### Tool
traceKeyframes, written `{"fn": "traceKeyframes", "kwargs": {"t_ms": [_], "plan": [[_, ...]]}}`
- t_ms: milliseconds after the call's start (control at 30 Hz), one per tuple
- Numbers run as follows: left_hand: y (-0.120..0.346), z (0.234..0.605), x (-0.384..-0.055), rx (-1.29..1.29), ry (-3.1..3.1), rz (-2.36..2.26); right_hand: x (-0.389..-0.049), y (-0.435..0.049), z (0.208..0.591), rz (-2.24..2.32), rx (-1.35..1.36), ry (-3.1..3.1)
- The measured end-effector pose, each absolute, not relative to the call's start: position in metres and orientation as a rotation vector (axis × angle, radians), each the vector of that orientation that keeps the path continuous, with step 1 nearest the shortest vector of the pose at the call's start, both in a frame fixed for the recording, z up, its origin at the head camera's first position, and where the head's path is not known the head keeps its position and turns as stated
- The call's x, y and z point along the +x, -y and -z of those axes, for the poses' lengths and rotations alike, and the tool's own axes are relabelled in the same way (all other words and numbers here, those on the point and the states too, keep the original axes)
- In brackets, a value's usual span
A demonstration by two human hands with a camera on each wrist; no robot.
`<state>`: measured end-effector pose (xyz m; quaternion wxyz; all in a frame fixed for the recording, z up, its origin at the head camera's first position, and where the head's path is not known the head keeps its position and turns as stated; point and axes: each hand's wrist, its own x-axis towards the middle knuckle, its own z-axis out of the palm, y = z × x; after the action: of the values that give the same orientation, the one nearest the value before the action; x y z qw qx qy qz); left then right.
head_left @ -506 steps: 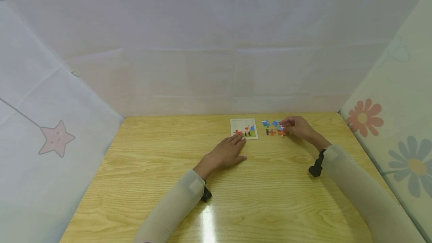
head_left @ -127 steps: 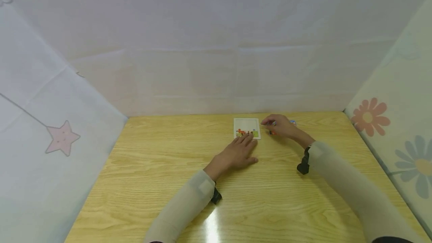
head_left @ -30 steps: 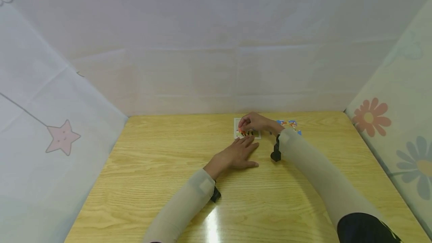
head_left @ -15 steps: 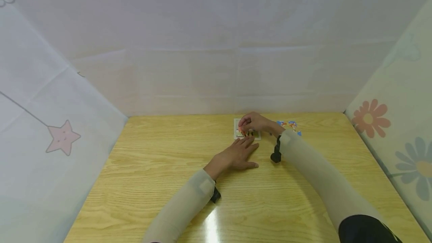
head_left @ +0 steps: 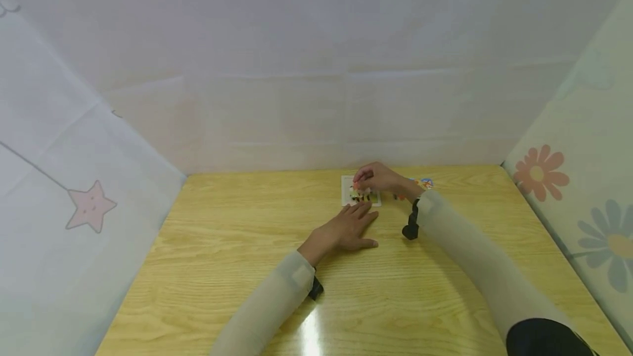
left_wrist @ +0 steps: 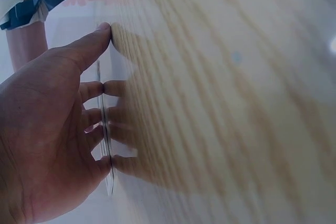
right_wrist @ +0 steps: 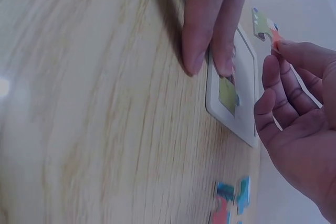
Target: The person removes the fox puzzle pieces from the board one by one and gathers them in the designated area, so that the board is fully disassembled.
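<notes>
In the head view my right hand [head_left: 382, 178] hovers over a small white-framed puzzle tray [head_left: 344, 191]. Its thumb and fingertip pinch a jigsaw piece [right_wrist: 261, 24], green with an orange part, raised above the tray in the right wrist view. My left hand [head_left: 346, 229] lies flat, fingers extended, with its fingertips on the tray's near border. A green piece [right_wrist: 227, 95] sits in the tray beside the left fingertips. The left fingers and right hand hide part of the tray's pictures.
Several loose jigsaw pieces [head_left: 426, 183] lie right of the tray, partly behind my right wrist; some pieces [right_wrist: 220, 211] also show low in the right wrist view. The wooden table [head_left: 237, 224] meets a pale cloth wall [head_left: 267, 125] just behind the tray.
Since 4.2 s ago my right hand has moved left from beside the tray to above it, bringing the piece. In the last half second it shifts only slightly. My left hand stays put.
</notes>
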<state>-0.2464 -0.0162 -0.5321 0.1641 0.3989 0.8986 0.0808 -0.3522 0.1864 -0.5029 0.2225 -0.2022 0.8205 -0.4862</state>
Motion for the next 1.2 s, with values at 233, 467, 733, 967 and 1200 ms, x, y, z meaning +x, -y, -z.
{"fn": "traceKeyframes", "kwargs": {"t_ms": [233,467,733,967,1200], "plan": [[0.014,0.505,-0.232,1.151,-2.599,-0.121,-0.349,-0.205,0.498,1.393,-0.551,-2.285],[0.015,0.517,-0.237,1.149,-2.596,-0.145,-0.340,-0.224,0.496,1.400,-0.552,-2.272],[0.016,0.530,-0.245,1.122,-2.595,-0.176,-0.333,-0.244,0.496,1.392,-0.525,-2.293],[0.014,0.523,-0.242,1.098,-2.569,-0.229,-0.320,-0.262,0.494,1.355,-0.517,-2.323],[0.012,0.506,-0.231,1.129,-2.590,-0.125,-0.309,-0.276,0.495,1.317,-0.512,-2.361]]}}
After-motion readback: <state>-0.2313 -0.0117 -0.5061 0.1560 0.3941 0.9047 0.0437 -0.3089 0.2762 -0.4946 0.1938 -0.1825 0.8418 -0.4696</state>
